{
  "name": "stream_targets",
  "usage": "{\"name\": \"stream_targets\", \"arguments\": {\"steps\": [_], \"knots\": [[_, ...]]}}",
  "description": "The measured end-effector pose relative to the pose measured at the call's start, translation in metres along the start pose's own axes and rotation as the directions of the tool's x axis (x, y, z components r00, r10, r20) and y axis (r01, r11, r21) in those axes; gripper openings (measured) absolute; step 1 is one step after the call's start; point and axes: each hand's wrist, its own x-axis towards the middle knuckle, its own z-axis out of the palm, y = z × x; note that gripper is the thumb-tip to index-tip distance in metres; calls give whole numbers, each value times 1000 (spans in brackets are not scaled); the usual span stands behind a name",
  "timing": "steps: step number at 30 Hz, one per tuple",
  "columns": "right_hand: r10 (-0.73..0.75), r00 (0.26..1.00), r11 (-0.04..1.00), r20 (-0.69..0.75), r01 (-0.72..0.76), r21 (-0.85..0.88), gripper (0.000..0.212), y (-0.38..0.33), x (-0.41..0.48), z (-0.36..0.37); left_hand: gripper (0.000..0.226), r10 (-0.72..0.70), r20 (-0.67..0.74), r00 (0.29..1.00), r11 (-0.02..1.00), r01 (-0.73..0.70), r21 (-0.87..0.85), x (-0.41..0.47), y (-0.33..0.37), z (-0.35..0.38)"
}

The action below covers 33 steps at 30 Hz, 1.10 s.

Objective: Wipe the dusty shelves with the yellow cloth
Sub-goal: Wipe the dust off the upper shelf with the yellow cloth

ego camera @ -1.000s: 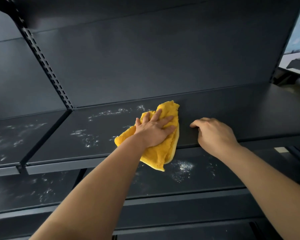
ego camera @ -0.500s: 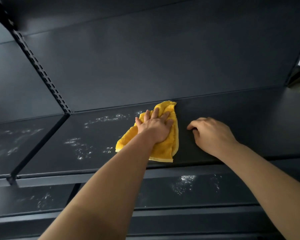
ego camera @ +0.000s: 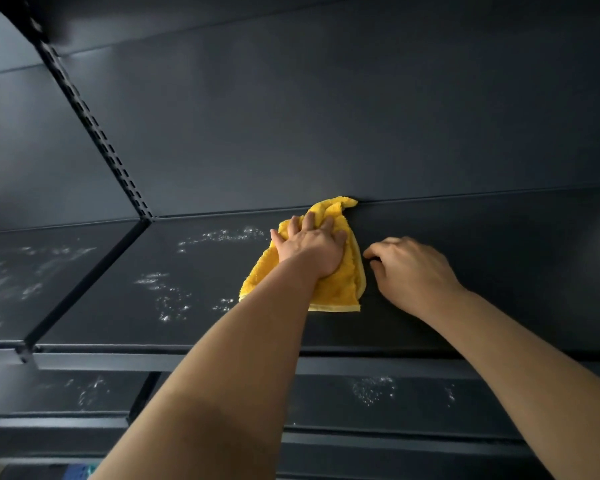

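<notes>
While left hand (ego camera: pixel 309 249) presses yellow cloth (ego camera: pixel 340 294) flat-fingered at shelf (ego camera: pixel 499 271) back edge, sweep left through dust (ego camera: pixel 222 235); right hand (ego camera: pixel 413 271), loosely curled and empty, braces alongside.

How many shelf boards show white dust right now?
4: the upper-right shelf, dusty left of the yellow cloth; upper-left shelf; lower-left shelf; lower-right shelf. More may be hidden lower down.

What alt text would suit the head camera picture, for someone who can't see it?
A person's left hand presses a yellow cloth flat against a dark shelf, near its back edge. White dust lies left of the cloth; the right hand rests on the shelf beside it, fingers loosely curled.
</notes>
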Motion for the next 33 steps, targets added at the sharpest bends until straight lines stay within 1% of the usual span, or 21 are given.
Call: {"name": "stream_targets", "arguments": {"steps": [4,8,10,12,13,14,15,16,17,18,20,22,24,26,28,31,33], "knots": [[3,1000,1000,-29,-3,-7,30,-14,3,5,60,-20,11,1000,1000,20,-6,3,-21,-4],[97,995,995,-22,-97,1,29,-20,6,4,61,-75,-1,997,997,75,-13,3,-44,-8],[129,991,992,-15,-129,5,29,-26,8,1,61,-80,60,995,996,82,-25,8,-51,-11],[131,991,990,-18,-130,49,30,-39,14,0,56,-51,127,991,991,66,-118,12,-58,-21],[122,992,989,-27,-119,89,30,-47,19,2,53,-30,117,993,973,56,-224,12,-66,-27],[104,994,987,-33,-99,129,30,-56,26,5,49,-31,62,998,943,50,-328,12,-78,-33],[85,996,983,-27,-79,164,30,-67,34,8,44,-57,-31,998,921,41,-387,8,-92,-38],[73,997,979,3,-72,191,32,-78,42,13,40,-90,-117,989,924,40,-380,3,-107,-43],[72,995,976,65,-84,202,37,-91,52,18,37,-120,-177,977,945,58,-321,-4,-124,-47],[83,985,975,149,-111,191,48,-105,61,24,36,-149,-203,968,960,92,-264,-11,-142,-48],[133,944,976,303,-178,126,78,-133,79,33,42,-229,-185,956,958,187,-218,-23,-179,-49],[196,913,972,359,-230,55,99,-158,94,41,47,-318,-131,939,936,289,-198,-32,-212,-50],[233,907,968,351,-250,3,109,-177,103,51,42,-370,-102,923,921,351,-170,-41,-241,-50],[266,923,962,279,-274,-10,106,-186,110,62,36,-380,-112,918,921,364,-138,-48,-260,-51],[282,939,956,199,-292,23,91,-190,116,69,36,-380,-135,915,922,362,-139,-54,-272,-53],[229,953,966,198,-247,73,66,-195,127,69,40,-404,-169,899,911,378,-166,-59,-284,-58],[171,963,977,207,-192,88,58,-204,132,67,41,-419,-162,893,904,394,-162,-61,-293,-60]]}}
